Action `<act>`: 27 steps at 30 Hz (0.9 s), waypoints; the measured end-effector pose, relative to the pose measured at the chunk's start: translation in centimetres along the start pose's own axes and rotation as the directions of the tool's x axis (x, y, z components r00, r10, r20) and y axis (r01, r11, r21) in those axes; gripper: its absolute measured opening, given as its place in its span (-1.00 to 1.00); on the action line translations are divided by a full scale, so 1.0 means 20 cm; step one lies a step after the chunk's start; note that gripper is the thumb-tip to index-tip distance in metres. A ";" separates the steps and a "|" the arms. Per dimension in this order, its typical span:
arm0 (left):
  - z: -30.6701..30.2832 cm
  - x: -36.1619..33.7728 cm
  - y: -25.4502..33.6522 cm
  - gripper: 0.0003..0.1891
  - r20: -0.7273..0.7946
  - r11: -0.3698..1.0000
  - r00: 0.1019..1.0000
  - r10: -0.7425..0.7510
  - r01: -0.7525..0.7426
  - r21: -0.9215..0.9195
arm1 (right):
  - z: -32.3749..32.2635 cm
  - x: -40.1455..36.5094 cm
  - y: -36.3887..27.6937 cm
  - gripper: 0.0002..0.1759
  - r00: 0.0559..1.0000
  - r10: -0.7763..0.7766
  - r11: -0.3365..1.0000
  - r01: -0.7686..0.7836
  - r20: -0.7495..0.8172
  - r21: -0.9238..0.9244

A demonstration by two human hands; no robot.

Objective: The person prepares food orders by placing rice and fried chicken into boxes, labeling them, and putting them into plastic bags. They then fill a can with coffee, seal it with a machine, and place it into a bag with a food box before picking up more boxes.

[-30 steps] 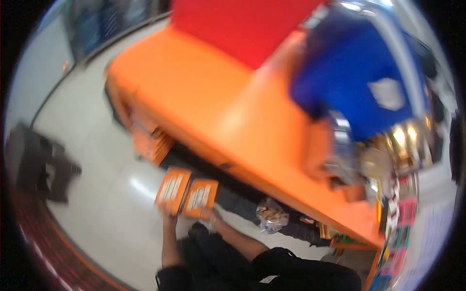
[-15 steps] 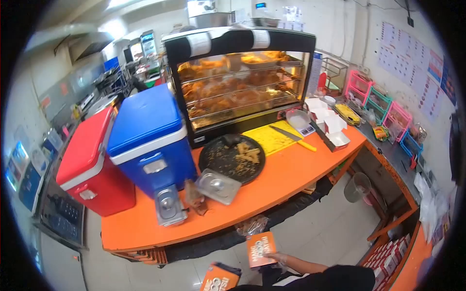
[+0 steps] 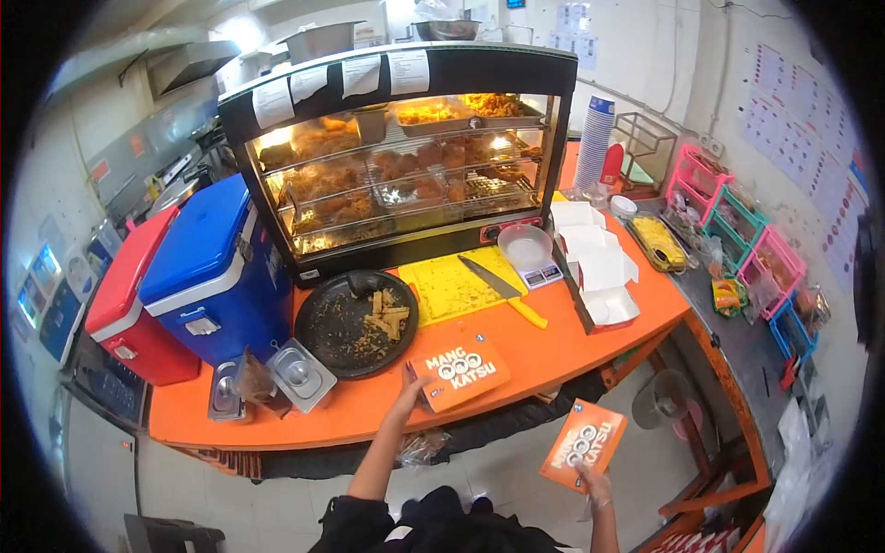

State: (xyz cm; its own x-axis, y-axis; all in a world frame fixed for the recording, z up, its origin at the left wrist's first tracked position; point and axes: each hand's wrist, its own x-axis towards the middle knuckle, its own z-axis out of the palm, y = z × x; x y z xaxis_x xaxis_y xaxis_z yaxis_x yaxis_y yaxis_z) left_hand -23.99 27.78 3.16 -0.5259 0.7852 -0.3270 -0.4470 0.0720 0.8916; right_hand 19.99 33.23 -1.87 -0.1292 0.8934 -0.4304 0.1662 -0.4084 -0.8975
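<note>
My left hand (image 3: pixel 412 393) grips the left end of an orange "Mang Katsu" box (image 3: pixel 466 370), which is at the front edge of the orange table (image 3: pixel 369 413). A second orange box (image 3: pixel 584 446) is in my right hand (image 3: pixel 595 481), held by its lower edge to the right of the table, over the floor. Left of the first box is a round black tray (image 3: pixel 323 323) with fried strips and crumbs. Behind the box lie a yellow cutting board (image 3: pixel 438 284) and a knife with a yellow handle (image 3: pixel 527 311).
Behind the board stands a lit food warmer (image 3: pixel 396 157). Blue (image 3: pixel 217 276) and red (image 3: pixel 138 304) coolers are at left, near metal lidded containers (image 3: pixel 300 370). A scale (image 3: pixel 542 276) and open white boxes (image 3: pixel 608 295) sit at right, with colored baskets (image 3: pixel 737 217) beyond.
The view has shifted, and both boxes have come up from the lower edge. The one in my left hand is now at the table; the one in my right hand is farther right.
</note>
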 end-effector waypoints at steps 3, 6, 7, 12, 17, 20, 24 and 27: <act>-0.06 0.21 -0.04 -0.20 0.013 0.986 0.997 -0.070 0.067 0.152 | 0.06 0.14 -0.44 -0.48 0.964 -0.241 0.971 0.240 0.116 0.023; -0.01 0.20 -0.01 -0.19 -0.048 0.943 0.997 0.054 -0.035 0.330 | 0.25 0.22 -0.80 -0.45 0.937 -0.286 0.958 0.287 0.203 0.024; 0.03 0.16 0.03 -0.20 -0.135 0.873 0.973 0.187 -0.102 0.477 | 0.31 0.30 -0.83 -0.44 0.914 -0.353 0.936 0.348 0.200 0.064; 0.06 0.05 -0.02 -0.28 -0.294 0.806 0.836 0.464 -0.260 0.532 | 0.63 0.61 -1.09 -0.37 0.950 -0.018 0.741 0.222 0.311 -0.634; 0.04 -0.25 -0.26 -0.44 -0.532 0.830 0.656 0.535 -0.292 0.475 | 0.88 0.87 -0.80 -0.24 0.949 -0.046 0.766 0.234 0.313 -0.598; 0.04 -0.56 -0.41 -0.51 -0.692 0.847 0.490 0.529 -0.255 0.467 | 0.90 0.74 -0.72 -0.27 0.917 -0.261 0.552 0.399 0.303 -0.732; 0.15 -1.06 -0.55 -0.60 -0.893 0.919 0.218 0.393 -0.069 0.388 | 0.82 0.53 -0.54 -0.40 0.441 -0.681 0.155 0.867 0.584 -0.474; 0.20 -1.39 -0.81 -0.63 -0.984 0.985 0.054 0.170 -0.041 0.168 | 0.91 0.31 -0.49 -0.54 -0.121 -0.363 -0.001 0.992 0.924 0.130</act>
State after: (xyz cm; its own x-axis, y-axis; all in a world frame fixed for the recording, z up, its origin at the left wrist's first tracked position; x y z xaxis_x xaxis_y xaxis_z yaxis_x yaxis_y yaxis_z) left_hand 0.73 7.17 -0.88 -0.8163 -0.5506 -0.1745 -0.2977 0.1421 0.9440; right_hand -0.24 39.32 2.45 -0.9479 -0.1333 0.2895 -0.2550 0.8620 -0.4381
